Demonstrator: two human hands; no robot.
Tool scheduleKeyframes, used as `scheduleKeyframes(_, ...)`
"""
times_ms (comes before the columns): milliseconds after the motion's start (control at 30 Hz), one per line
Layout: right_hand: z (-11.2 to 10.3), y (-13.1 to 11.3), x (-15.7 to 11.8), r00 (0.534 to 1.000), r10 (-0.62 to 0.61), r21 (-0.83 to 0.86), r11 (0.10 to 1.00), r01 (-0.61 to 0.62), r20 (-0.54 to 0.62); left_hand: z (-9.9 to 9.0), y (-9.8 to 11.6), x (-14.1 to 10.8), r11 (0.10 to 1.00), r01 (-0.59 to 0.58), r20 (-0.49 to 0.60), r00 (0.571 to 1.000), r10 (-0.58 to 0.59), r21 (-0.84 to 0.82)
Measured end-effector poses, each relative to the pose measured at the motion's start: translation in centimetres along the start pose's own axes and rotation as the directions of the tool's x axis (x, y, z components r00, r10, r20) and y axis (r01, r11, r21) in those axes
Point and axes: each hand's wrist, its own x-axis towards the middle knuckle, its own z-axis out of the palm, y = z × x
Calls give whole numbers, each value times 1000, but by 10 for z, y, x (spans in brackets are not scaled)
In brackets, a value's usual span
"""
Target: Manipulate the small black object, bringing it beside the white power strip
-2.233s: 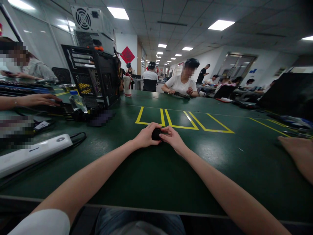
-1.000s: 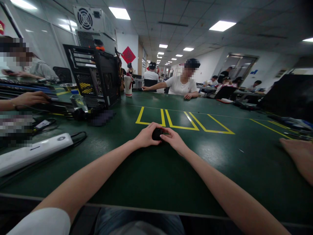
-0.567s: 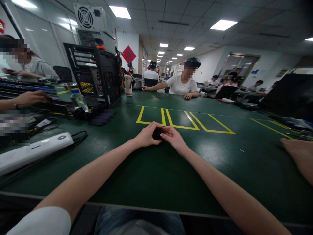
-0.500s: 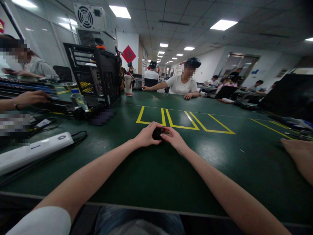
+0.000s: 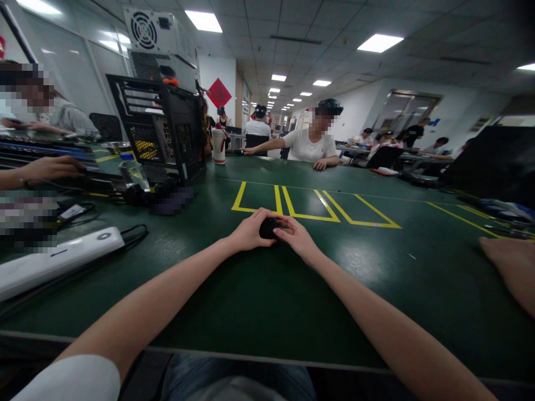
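A small, dark, rounded object (image 5: 268,228) sits between my hands, just above or on the green table (image 5: 267,301); its kind is too dark to make out. My left hand (image 5: 249,229) curls round its left side, thumb below and fingers over the top. From the right, the fingertips and thumb of my right hand (image 5: 296,235) pinch its edge. The fingers hide part of the object. Beyond my hands, yellow tape outlines (image 5: 311,219) mark the tabletop.
At left lie a white power strip (image 5: 62,262) and its black cable. Behind stand an open computer case (image 5: 163,131) with a power supply (image 5: 161,36) on top, and a white cup (image 5: 219,145). Co-workers' hands rest at left (image 5: 52,169), right (image 5: 507,267) and across the table (image 5: 325,163).
The dark object seems slightly turned between my fingers. Both my hands stay in nearly the same place, and the view has shifted very slightly.
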Motion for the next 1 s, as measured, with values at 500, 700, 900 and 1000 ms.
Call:
scheduleKeyframes(500, 1, 0, 0, 1000, 12, 3, 1000, -12, -11, -2, 1, -1, 1000, 22, 13, 1000, -22, -14)
scheduleKeyframes(700, 1, 1, -1, 999, 12, 48, 999, -13, 31, -2, 1, -1, 1000, 17, 8, 1000, -17, -17)
scheduleKeyframes(900, 2, 1, 0, 999, -43, 25, 999, 44, -21, 0, 0, -1, 1000, 9, 1, 1000, -9, -26)
scheduleKeyframes(1000, 1, 1, 1, 1000, -8, 9, 1000, 8, -16, 0, 1, 0, 999, 23, -2, 1000, -24, -33)
